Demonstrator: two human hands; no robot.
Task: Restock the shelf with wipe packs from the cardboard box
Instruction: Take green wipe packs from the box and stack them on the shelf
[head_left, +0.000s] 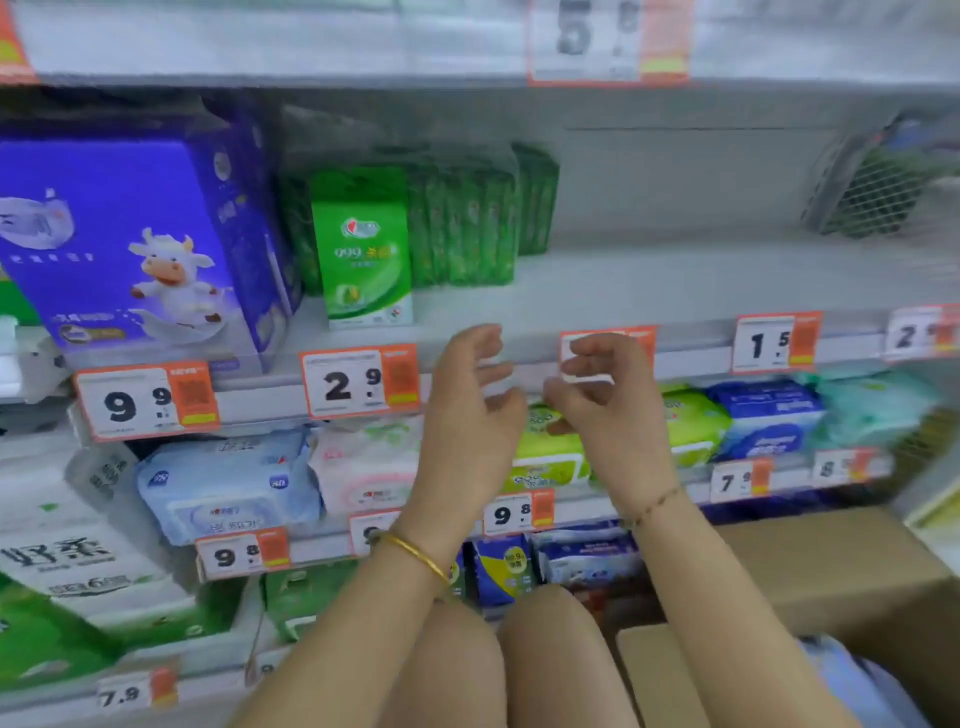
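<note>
My left hand (470, 410) and my right hand (605, 400) hover side by side in front of the shelf edge, fingers curled and apart, holding nothing. Behind them lies a lime-green wipe pack (550, 457) on the lower shelf. A green wipe pack (366, 254) stands upright on the middle shelf (649, 291), with a row of green packs (467, 228) behind it. The cardboard box (810, 577) sits at the lower right, by my knees; its contents are not visible.
A purple cow-print box (140, 244) stands left on the middle shelf. Blue, white and green wipe packs (228, 483) fill the lower shelf. Orange price tags (358, 382) line the shelf edges. A mesh basket (878, 192) sits far right. The frame is blurred.
</note>
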